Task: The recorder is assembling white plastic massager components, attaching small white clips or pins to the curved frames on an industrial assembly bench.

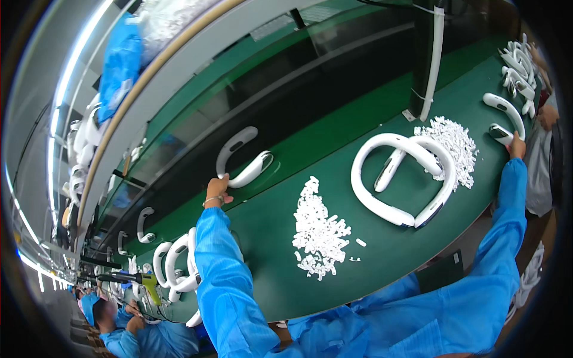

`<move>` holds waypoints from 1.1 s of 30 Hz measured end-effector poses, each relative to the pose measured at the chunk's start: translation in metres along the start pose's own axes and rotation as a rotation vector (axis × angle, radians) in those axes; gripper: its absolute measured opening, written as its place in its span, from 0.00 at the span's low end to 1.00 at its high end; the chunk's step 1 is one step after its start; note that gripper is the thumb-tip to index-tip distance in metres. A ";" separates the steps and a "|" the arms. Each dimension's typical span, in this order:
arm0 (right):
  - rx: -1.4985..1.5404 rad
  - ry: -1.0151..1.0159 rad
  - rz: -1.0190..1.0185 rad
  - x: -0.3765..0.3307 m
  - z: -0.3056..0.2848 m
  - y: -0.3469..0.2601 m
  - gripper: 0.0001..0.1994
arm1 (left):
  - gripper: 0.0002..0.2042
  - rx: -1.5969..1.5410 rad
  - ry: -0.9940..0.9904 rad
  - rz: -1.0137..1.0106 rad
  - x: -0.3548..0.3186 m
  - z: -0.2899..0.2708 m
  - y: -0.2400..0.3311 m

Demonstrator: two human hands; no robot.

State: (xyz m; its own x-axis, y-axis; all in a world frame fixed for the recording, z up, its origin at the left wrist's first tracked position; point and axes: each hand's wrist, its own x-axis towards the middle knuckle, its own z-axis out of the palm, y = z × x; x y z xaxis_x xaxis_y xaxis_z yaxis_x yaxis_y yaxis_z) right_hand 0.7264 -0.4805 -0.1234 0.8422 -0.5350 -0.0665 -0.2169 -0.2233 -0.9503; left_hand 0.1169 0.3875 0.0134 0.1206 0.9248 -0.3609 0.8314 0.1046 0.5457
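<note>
My left hand point(218, 190) reaches far out over the green strip along the back of the bench. Its fingers are closed on the bend of a white C-shaped neckband point(253, 169), whose two ends point away from me. On the far right, my right hand point(516, 147) grips another white curved neckband point(512, 110) by its lower part, close to the bench edge. Between my arms two white neckbands point(382, 206) lie overlapping on the green bench point(274, 238). A heap of small white plastic parts point(319, 230) lies nearer my left arm, with a second heap point(456, 146) behind the crossed bands.
More neckbands point(173, 262) stand left of my left arm, near a yellow-green power tool point(149, 286). A co-worker in blue point(125, 334) sits at lower left. Another person's hand point(547, 116) is at far right, near piled neckbands point(518, 68). A dark post point(422, 65) rises behind.
</note>
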 end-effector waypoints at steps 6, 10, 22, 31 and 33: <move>0.126 -0.142 -0.615 -0.249 -0.008 -0.098 0.19 | 0.14 -0.284 -0.054 0.115 0.047 0.033 0.007; -0.107 -0.729 -1.173 -0.537 -0.013 -0.141 0.07 | 0.15 -0.434 -0.167 0.177 0.010 0.006 0.027; -0.256 -1.245 -1.186 -0.628 0.042 -0.067 0.07 | 0.11 -0.759 -0.718 0.314 -0.264 -0.009 -0.083; 0.039 -1.474 -0.336 -0.677 0.016 -0.108 0.02 | 0.16 -1.075 -0.775 0.181 -0.339 0.045 -0.154; 0.161 -1.645 -0.044 -0.697 0.003 -0.118 0.04 | 0.16 -1.100 -0.781 0.181 -0.342 0.049 -0.154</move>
State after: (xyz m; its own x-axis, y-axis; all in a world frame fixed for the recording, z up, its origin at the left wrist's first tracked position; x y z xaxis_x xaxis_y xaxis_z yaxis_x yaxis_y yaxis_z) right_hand 0.1661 -0.0787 0.0342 0.4560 0.8733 -0.1714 -0.2187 -0.0768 -0.9728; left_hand -0.0257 0.0376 0.0159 0.7595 0.5482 -0.3502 -0.0431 0.5795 0.8138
